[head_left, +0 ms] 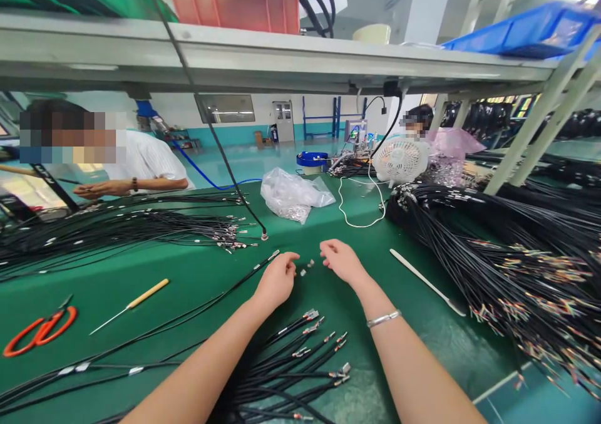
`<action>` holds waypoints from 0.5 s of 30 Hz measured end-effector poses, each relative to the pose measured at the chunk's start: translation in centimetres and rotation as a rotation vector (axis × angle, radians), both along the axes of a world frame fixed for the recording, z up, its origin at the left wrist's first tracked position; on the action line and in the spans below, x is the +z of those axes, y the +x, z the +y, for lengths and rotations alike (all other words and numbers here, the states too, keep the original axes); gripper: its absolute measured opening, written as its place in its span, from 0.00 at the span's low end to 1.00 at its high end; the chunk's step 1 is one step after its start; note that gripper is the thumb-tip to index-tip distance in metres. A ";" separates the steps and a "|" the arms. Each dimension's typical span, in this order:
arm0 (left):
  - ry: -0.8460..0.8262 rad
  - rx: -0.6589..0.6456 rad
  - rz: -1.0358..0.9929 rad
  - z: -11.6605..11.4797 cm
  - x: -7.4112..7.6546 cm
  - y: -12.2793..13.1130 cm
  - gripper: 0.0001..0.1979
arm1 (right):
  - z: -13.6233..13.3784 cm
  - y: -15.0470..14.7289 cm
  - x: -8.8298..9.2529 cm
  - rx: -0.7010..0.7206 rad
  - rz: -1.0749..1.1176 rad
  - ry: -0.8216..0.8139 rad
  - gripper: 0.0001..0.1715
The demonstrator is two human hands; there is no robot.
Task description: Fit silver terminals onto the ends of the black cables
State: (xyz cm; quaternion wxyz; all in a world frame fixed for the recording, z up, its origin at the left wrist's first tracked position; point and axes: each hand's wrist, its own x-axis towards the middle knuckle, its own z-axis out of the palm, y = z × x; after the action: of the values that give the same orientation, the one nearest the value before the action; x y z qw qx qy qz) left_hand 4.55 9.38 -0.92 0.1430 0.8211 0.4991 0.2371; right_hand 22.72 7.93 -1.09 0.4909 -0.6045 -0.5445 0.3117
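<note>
My left hand [278, 280] hovers near the middle of the green table, its index finger reaching right and the other fingers loosely bent. No held object shows in it. Just behind it lies the tip of a black cable [263, 263]. My right hand [342, 262], with a silver bangle at the wrist, is opposite, fingers half curled and seemingly holding nothing. Between the hands rest small whitish connector pieces [303, 272] on the table. Below my left forearm, a bundle of black cables [282, 374] ends in metal terminals and pale connectors.
Orange-handled scissors [44, 331] and a yellow-handled pick [148, 294] lie left. A white stick [425, 281] lies right, beside a large cable heap [469, 255]. Behind are a plastic bag [295, 192], a fan [401, 161] and two people. A shelf [282, 54] spans overhead.
</note>
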 end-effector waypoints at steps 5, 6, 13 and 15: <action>-0.024 -0.023 -0.061 -2.8 0.3 -0.6 0.10 | -0.4 -1.1 -0.8 0.123 -0.131 -0.108 0.11; -0.032 -0.026 -0.061 -3.1 0.4 -0.4 0.09 | -0.4 -1.0 -0.9 0.113 -0.150 -0.113 0.10; -0.196 -0.027 -0.133 -2.9 0.8 1.6 0.03 | -0.4 -0.6 -1.1 0.109 -0.117 -0.186 0.11; -0.277 -0.044 -0.208 -3.2 1.4 1.1 0.03 | -1.0 -1.0 -0.2 0.131 -0.063 -0.200 0.15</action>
State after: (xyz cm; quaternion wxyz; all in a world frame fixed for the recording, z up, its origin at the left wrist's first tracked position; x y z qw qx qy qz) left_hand 5.60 6.15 0.52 0.3107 0.7753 0.4915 0.2465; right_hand 21.69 6.98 -1.32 0.3894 -0.6231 -0.5643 0.3765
